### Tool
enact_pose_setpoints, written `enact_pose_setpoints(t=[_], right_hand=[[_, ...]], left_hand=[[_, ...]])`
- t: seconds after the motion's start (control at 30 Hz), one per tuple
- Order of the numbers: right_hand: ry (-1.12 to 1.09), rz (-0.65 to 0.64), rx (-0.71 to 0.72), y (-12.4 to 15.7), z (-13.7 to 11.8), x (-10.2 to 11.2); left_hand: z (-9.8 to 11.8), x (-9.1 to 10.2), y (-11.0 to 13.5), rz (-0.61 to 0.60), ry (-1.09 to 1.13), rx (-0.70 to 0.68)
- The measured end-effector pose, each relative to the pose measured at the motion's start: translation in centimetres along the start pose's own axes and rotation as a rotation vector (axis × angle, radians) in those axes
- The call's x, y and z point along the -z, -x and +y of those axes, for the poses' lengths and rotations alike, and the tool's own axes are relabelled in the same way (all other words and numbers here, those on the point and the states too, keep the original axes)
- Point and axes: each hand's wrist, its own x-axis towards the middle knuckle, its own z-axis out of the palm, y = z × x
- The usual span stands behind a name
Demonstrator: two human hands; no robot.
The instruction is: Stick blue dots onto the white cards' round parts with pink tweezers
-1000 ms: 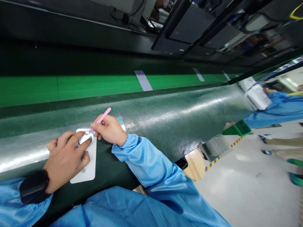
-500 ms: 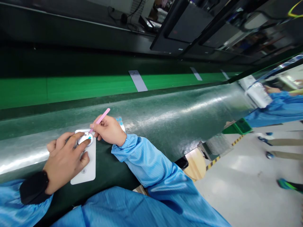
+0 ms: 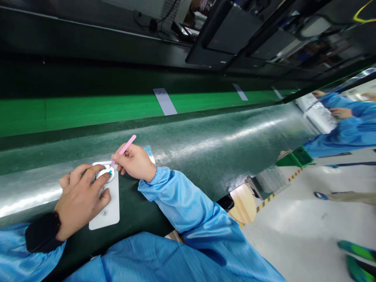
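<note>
My right hand [image 3: 133, 161] is closed around a pair of pink tweezers [image 3: 128, 143], whose tip points down at a round module on a white phone back cover [image 3: 113, 213]. A small blue piece [image 3: 111, 172] sits on the round part [image 3: 107, 179], by the tweezers' tip. My left hand [image 3: 80, 201] lies over the cover's left side with its fingers spread, the fingertips touching the round part and hiding some of it. Under my right wrist a sheet with blue stickers [image 3: 148, 150] is partly covered.
A green conveyor belt [image 3: 111, 111] behind the bench bears several pale phone covers, the nearest a grey one [image 3: 165, 102]. Monitors [image 3: 225, 29] stand behind it. At far right, a co-worker's blue sleeves [image 3: 357, 125] are beside a green bin [image 3: 302, 156]. A round wooden stool [image 3: 243, 203] is below the bench edge.
The phone covers on the belt have shifted slightly left. The white phone cover under my hands has turned a little. The co-worker's arms and a passer-by's feet have moved.
</note>
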Motion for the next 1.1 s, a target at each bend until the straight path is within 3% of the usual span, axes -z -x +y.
enact_pose_setpoints(t=[1.1], right_hand=[[-0.112, -0.037, -0.028, -0.43, 0.12, 0.22]], left_hand=[[-0.22, -0.03, -0.17, -0.055, 0.005, 0.043]])
